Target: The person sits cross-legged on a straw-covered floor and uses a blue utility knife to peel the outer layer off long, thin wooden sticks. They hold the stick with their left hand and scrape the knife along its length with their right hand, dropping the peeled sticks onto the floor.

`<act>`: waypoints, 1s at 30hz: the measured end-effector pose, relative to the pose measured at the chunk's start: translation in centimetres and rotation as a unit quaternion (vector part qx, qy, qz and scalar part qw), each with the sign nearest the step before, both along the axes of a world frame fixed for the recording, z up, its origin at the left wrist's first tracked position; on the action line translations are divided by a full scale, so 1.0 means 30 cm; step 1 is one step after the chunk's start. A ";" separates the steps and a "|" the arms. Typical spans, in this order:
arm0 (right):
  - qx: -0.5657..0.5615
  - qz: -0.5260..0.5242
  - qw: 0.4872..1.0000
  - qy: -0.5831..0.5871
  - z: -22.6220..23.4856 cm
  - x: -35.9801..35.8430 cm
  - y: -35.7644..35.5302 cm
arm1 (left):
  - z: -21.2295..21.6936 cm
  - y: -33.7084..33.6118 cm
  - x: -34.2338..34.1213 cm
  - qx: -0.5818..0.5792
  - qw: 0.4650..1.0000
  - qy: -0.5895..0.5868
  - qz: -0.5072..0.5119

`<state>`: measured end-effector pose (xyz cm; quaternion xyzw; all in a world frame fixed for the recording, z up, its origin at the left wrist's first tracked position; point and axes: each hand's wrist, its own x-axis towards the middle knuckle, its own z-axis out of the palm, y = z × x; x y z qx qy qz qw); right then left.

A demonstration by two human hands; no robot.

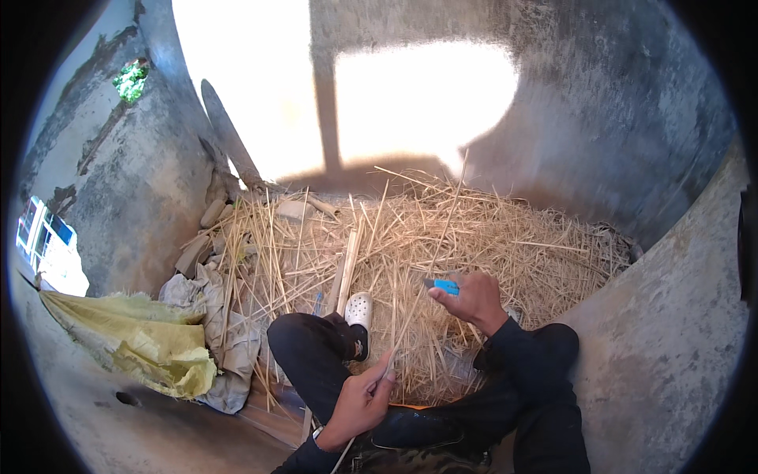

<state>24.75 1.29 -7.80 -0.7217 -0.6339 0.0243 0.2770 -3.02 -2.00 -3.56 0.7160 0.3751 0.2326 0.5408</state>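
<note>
My left hand [363, 403] is low in the middle, above my thigh, with its fingers pinched round a thin pale strip [343, 456] that looks like split bamboo or cane. One end of the strip trails below the wrist; the other rises from the fingertips over the litter of shavings. Farther up and to the right, my right hand [476, 300] is closed round a small blue-handled knife [445, 286]. Its short dark blade points left, close to the line of the strip. Whether blade and strip touch, I cannot tell.
Straw-like shavings [545, 253] cover the floor out to the stained concrete wall [592, 118]. Several longer slats [350, 265] lie on the left. Beside them are a crumpled yellow sack [142, 340] and grey cloth [237, 355]. My white clog [358, 310] rests among the shavings.
</note>
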 end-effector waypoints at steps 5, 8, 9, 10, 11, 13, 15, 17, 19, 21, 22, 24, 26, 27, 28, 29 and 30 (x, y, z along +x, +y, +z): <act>-0.003 -0.023 0.999 -0.041 0.000 0.060 0.049 | -0.023 -0.034 -0.045 -0.015 1.000 0.004 -0.006; -0.030 -0.069 0.997 0.023 -0.004 0.174 0.118 | 0.044 -0.075 -0.060 -0.041 0.998 0.033 -0.021; -0.025 -0.095 0.995 0.029 -0.009 0.214 0.138 | 0.040 -0.094 -0.071 -0.046 0.998 0.032 -0.030; -0.024 -0.130 0.991 0.030 -0.013 0.271 0.134 | 0.037 -0.104 -0.071 -0.055 0.997 0.027 -0.048; -0.022 -0.158 0.987 0.036 -0.022 0.314 0.141 | 0.056 -0.113 -0.076 -0.060 0.996 0.038 -0.060; -0.030 -0.198 0.979 0.036 -0.031 0.414 0.157 | 0.090 -0.130 -0.086 -0.073 0.992 0.059 -0.087; -0.034 -0.220 0.974 0.048 -0.033 0.482 0.152 | 0.050 -0.144 -0.113 -0.065 0.992 0.054 -0.093; -0.020 -0.218 0.973 0.075 0.010 0.485 0.165 | 0.038 -0.134 -0.118 -0.130 0.989 0.010 -0.075; -0.050 -0.153 0.985 0.062 0.016 0.411 0.135 | 0.029 -0.092 -0.092 -0.274 0.958 -0.076 -0.043; -0.059 -0.047 0.996 0.054 0.033 0.232 0.100 | -0.010 -0.032 -0.077 -0.298 0.946 -0.125 -0.012; -0.057 0.014 0.996 0.063 0.051 0.108 0.084 | -0.019 -0.014 -0.072 -0.308 0.939 -0.149 0.007; -0.038 0.100 0.994 -0.001 0.047 -0.036 0.018 | -0.008 0.017 -0.032 -0.338 0.923 -0.183 0.009; -0.022 0.125 0.992 -0.010 0.045 -0.102 -0.031 | -0.005 0.041 -0.011 -0.347 0.918 -0.191 0.015; -0.013 0.137 0.990 -0.014 0.053 -0.113 -0.047 | 0.004 0.040 -0.004 -0.328 0.928 -0.178 0.015; -0.027 0.131 0.991 -0.014 0.077 -0.104 -0.043 | 0.022 0.033 -0.001 -0.305 0.938 -0.166 0.020; -0.020 0.092 0.996 -0.001 0.073 -0.076 -0.023 | 0.032 0.024 0.004 -0.285 0.946 -0.153 0.023; -0.014 0.052 0.998 0.012 0.060 -0.039 0.008 | 0.036 0.022 0.008 -0.267 0.952 -0.147 0.019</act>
